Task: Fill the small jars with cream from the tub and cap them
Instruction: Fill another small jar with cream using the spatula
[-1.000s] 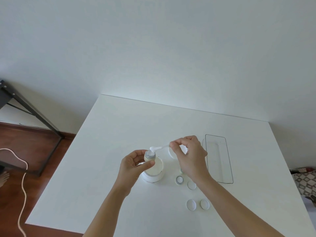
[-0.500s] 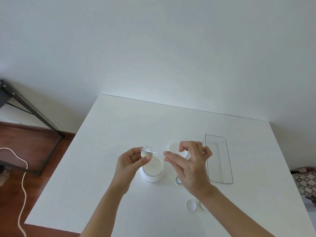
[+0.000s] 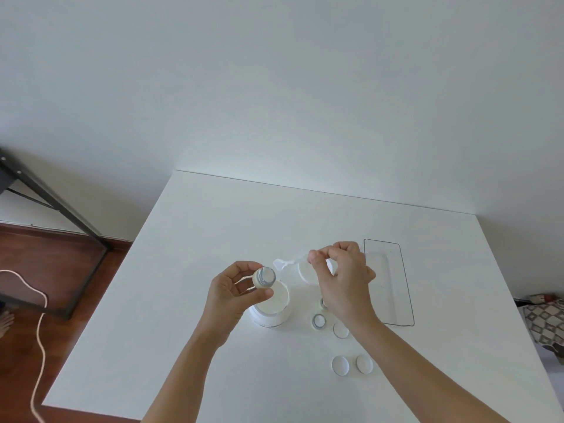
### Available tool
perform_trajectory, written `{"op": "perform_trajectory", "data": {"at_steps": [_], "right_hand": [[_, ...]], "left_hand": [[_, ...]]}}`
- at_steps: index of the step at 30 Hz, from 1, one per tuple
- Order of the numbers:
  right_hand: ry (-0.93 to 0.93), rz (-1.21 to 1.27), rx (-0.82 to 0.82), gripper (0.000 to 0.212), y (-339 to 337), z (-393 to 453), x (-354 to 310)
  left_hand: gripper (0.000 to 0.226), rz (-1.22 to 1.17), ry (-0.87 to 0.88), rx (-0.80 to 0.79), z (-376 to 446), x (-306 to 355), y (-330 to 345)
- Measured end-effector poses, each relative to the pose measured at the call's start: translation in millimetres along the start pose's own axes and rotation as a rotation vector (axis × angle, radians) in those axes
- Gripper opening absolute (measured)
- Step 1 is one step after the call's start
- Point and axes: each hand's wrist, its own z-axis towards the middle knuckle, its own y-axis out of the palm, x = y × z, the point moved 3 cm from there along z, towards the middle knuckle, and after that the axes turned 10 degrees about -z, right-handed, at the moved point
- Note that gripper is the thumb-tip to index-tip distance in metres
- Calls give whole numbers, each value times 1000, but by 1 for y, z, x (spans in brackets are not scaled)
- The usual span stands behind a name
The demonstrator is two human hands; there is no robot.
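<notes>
Both bare forearms reach in from the table's near edge and meet near its middle. The left hand (image 3: 235, 290) is raised, fingers curled, thumb and fingertips pinched shut on a small jar (image 3: 264, 277). The right hand (image 3: 341, 277) is held slightly farther in, thumb and forefinger pinching a small spatula (image 3: 288, 263), other fingers folded.

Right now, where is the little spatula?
In the head view, the small clear spatula is pinched in the right hand, raised above the cream tub, just right of the small jar.
</notes>
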Motion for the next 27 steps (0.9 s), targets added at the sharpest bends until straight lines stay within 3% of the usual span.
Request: {"op": "perform_trajectory", "data": {"at_steps": [11, 24, 27], "right_hand": [[5, 37, -141, 23, 3, 4, -6], [-188, -110, -250, 16, -5, 8, -14], [-130, -32, -235, 18, -13, 12, -7]], "left_hand": [[39, 21, -47, -53, -4, 3, 2], [41, 14, -74, -83, -2, 6, -4], [44, -10, -76, -61, -2, 4, -10]]}}
